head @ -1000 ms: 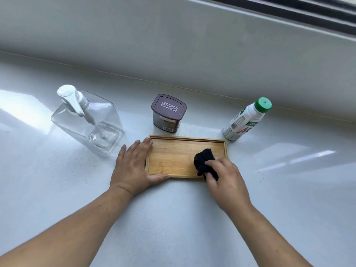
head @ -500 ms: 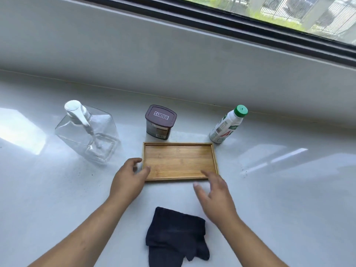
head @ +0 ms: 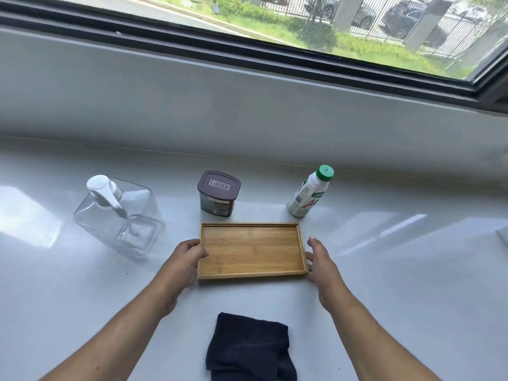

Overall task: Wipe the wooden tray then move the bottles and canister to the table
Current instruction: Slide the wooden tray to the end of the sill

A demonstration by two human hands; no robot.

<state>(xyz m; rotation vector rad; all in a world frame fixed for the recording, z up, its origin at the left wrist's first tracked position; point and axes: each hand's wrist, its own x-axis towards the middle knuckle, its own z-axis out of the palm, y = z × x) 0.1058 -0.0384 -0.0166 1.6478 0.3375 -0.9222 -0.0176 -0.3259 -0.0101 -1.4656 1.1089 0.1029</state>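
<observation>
The empty wooden tray (head: 250, 248) lies flat on the white table (head: 384, 284). My left hand (head: 184, 259) grips its left end, thumb over the rim. My right hand (head: 320, 262) presses against its right end with the thumb raised. A black cloth (head: 250, 347) lies crumpled on the table in front of the tray, between my forearms. Behind the tray stand a clear pump bottle (head: 121, 218) at the left, a brown-lidded canister (head: 218, 193) in the middle and a white bottle with a green cap (head: 309, 195) at the right.
A low white wall (head: 247, 105) rises behind the table up to a dark window frame (head: 247, 48). A pale object's corner (head: 503, 235) shows at the right edge. Sunlight patches lie on the table at both sides.
My right hand let go of the black cloth, which now lies in front of the tray. Both hands moved to the tray's short ends. The camera tilted up toward the window.
</observation>
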